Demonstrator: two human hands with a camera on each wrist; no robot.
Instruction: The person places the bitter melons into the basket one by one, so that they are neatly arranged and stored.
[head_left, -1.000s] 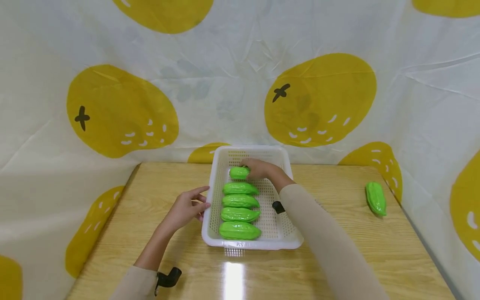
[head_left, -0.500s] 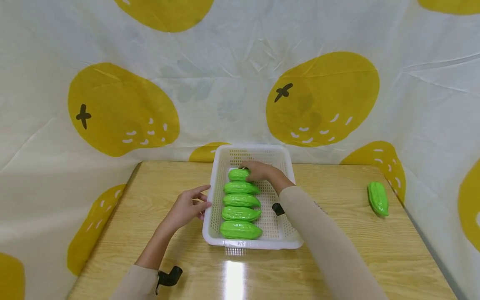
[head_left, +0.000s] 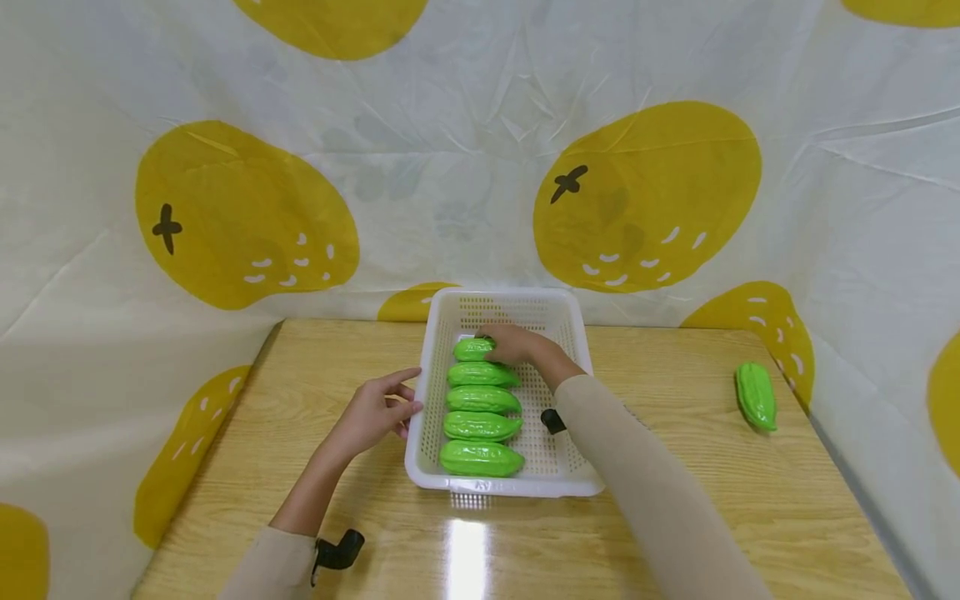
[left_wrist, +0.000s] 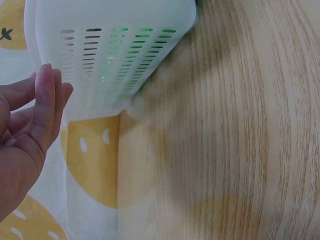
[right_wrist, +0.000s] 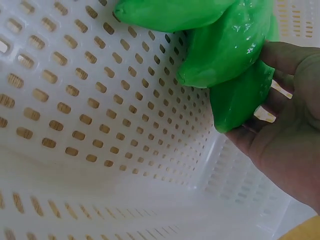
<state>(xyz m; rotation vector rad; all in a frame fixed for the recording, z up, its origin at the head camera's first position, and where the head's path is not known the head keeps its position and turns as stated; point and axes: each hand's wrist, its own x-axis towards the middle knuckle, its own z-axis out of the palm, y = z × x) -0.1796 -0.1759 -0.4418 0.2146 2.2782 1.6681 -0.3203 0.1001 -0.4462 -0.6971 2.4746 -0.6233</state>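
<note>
Inside a white perforated plastic basket (head_left: 566, 479) lies a column of glossy, ribbed green fruits that look like bitter melons, the front one a bitter melon (head_left: 480, 458). My right hand (head_left: 517, 343) holds the farthest bitter melon (head_left: 472, 350) by its right end, and partly covers it. In the right wrist view, that hand's thumb and fingers curl round the bitter melon (right_wrist: 242, 95). My left hand (head_left: 371, 414) is at the basket's left rim, fingertips at the edge. The left wrist view shows its fingers mostly straight beside the basket wall (left_wrist: 115, 15).
Another green bitter melon (head_left: 756, 396) lies alone at the right side of the wooden table (head_left: 660, 367). The basket stands near the table's back edge, close to a pale cloth backdrop (head_left: 450, 200) printed with yellow fruit.
The farthest bitter melon has shifted slightly left and toward me under my right hand, closer to the row. My left hand has stayed at the rim.
</note>
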